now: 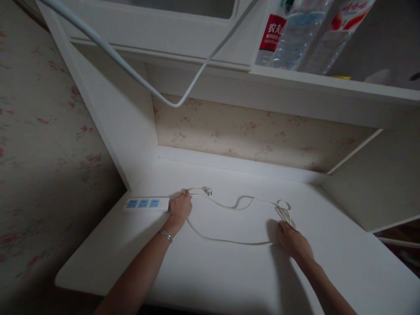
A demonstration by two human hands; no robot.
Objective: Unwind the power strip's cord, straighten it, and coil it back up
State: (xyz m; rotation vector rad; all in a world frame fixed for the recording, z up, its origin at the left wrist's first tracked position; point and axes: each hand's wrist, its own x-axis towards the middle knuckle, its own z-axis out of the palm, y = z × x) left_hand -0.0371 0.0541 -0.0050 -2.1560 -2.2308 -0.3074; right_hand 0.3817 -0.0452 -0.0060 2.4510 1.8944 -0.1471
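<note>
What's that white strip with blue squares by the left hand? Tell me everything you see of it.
The power strip is a long white plastic-looking bar lying flat near the left edge of the white desk. Three blue socket faces sit in a row on top. The left hand curls over its right end, where a thin white cord trails off in loose loops.

Bare desk (229,271) below looped cord (229,205)

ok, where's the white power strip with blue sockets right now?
Head view, left side: the white power strip with blue sockets lies at the back-left corner of the white desk, its right end gripped by the left hand.
</note>
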